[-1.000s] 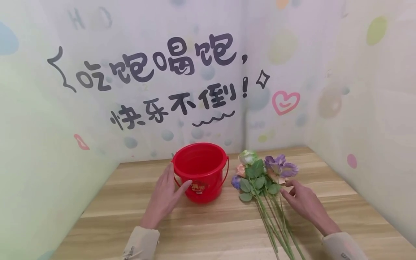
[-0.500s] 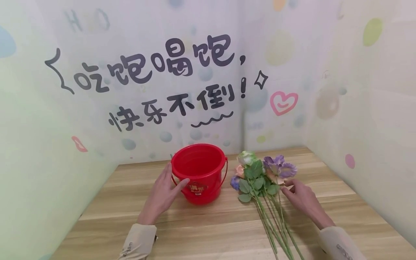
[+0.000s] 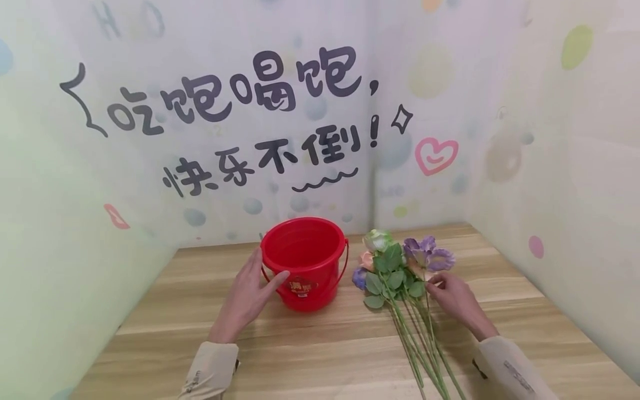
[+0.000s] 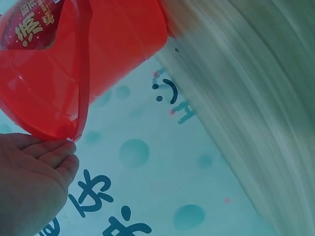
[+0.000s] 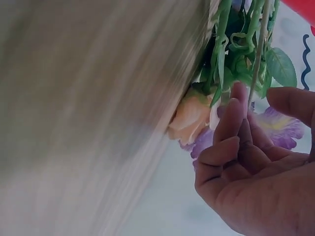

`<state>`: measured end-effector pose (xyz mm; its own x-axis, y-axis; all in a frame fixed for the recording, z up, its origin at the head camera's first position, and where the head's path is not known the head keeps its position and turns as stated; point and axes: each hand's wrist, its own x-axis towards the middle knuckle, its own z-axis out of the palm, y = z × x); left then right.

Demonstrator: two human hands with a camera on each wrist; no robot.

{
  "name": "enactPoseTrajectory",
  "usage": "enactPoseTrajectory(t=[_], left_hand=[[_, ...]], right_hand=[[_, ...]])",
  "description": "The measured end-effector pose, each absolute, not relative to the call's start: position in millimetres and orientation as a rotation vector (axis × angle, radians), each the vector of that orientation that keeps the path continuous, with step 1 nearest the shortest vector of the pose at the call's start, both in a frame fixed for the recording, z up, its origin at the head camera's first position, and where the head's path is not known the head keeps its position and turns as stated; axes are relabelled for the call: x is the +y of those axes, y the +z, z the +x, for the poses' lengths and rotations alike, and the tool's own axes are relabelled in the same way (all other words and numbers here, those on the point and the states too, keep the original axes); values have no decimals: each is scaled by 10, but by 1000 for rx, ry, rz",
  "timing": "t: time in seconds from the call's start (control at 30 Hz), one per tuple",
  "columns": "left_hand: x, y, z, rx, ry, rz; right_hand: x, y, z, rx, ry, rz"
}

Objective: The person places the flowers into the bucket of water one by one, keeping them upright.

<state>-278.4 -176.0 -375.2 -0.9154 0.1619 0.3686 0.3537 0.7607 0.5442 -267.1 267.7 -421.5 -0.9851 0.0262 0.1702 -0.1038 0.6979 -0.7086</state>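
In the head view a red plastic bucket (image 3: 305, 250) stands upright on the table, its thin handle hanging down. My left hand (image 3: 247, 297) rests against its left rim, fingers straight and thumb spread across the front. In the left wrist view my left fingertips (image 4: 69, 150) touch the bucket (image 4: 118, 39) near the rim and handle. Right of the bucket lies a bunch of artificial flowers (image 3: 395, 266), white-green, peach, blue and purple. My right hand (image 3: 455, 297) holds a thin stem (image 5: 261, 44) just below the purple flower (image 3: 427, 255), its fingers curled around it.
The wood-grain table (image 3: 350, 361) is bounded by pale printed walls (image 3: 240, 55) at the back and both sides. Green stems (image 3: 420, 350) spread towards the table's near edge. Leaves (image 3: 392, 258) overlap among the flower heads.
My right hand has moved slightly left to the purple flower's stem, and its fingers have drawn together there. My left hand stays on the bucket. The view has shifted slightly.
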Motion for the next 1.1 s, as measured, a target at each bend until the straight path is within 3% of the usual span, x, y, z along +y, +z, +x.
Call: enactPoseTrajectory(t=[0.4,1.1], left_hand=[[-1756,-3748,-2797,-2626,-910,-415],[-1767,-3766,-2780,-2616,-924,-412]], right_hand=[[2635,-4181,-2727,-2719,1289,121],[2600,-3757,-2635,-2485,1366,207]])
